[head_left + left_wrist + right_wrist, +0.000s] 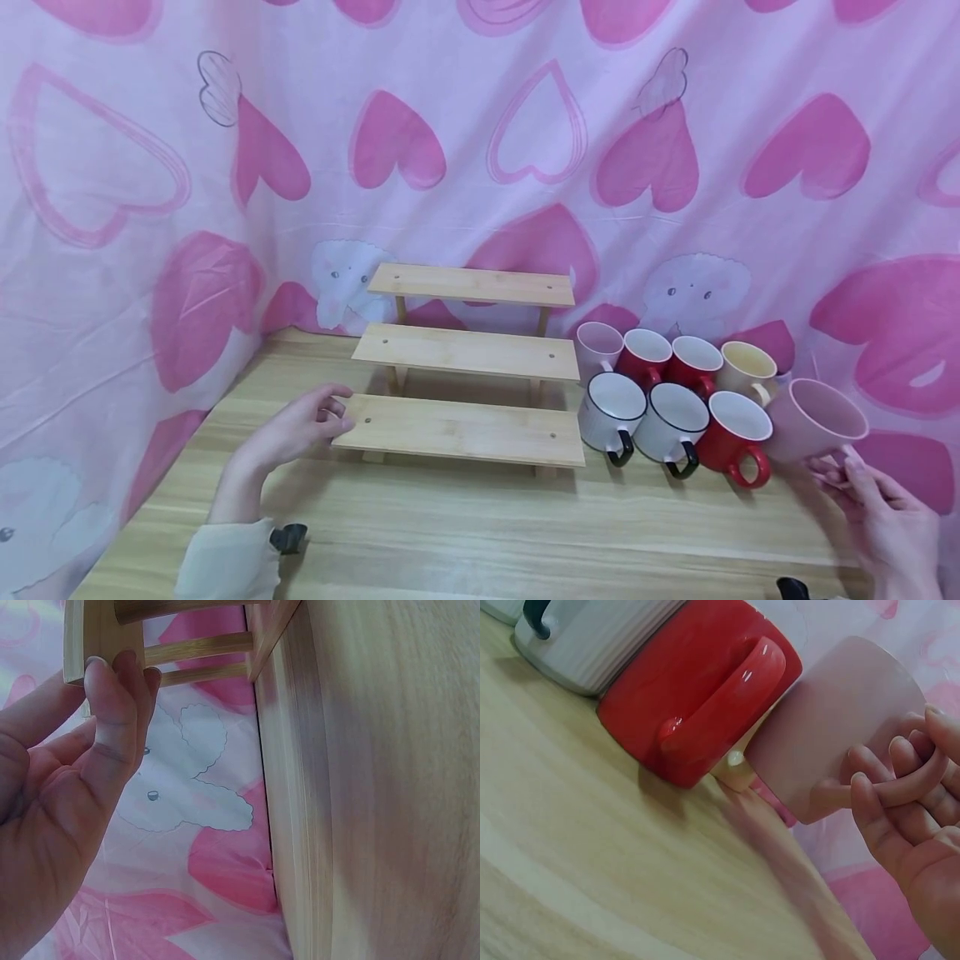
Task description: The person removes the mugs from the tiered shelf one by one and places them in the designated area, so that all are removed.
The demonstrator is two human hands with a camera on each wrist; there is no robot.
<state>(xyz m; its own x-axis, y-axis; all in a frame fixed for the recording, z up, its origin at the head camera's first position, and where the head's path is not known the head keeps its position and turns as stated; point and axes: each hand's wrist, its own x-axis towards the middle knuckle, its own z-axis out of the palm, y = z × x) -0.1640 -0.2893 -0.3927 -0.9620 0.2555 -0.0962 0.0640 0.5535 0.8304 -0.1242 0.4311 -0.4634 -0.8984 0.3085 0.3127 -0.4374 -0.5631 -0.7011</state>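
My right hand (888, 508) grips a pink mug (813, 421) by its handle (900, 787). The right wrist view shows that mug tilted and lifted off the table, beside a red mug (697, 690). At the left end of a three-step wooden rack (457, 429), my left hand (303, 425) pinches the lowest board. From below, the left wrist view shows the fingers (112, 712) curled against the board's end (101, 637). No mug stands on the rack's steps.
Right of the rack, mugs stand in two rows. White mugs with black handles (613, 408) and a red mug (735, 429) are in front; a pale pink (598, 342), two red and a cream mug (742, 367) are behind. A heart-patterned curtain (465, 217) hangs behind the wooden table (480, 533).
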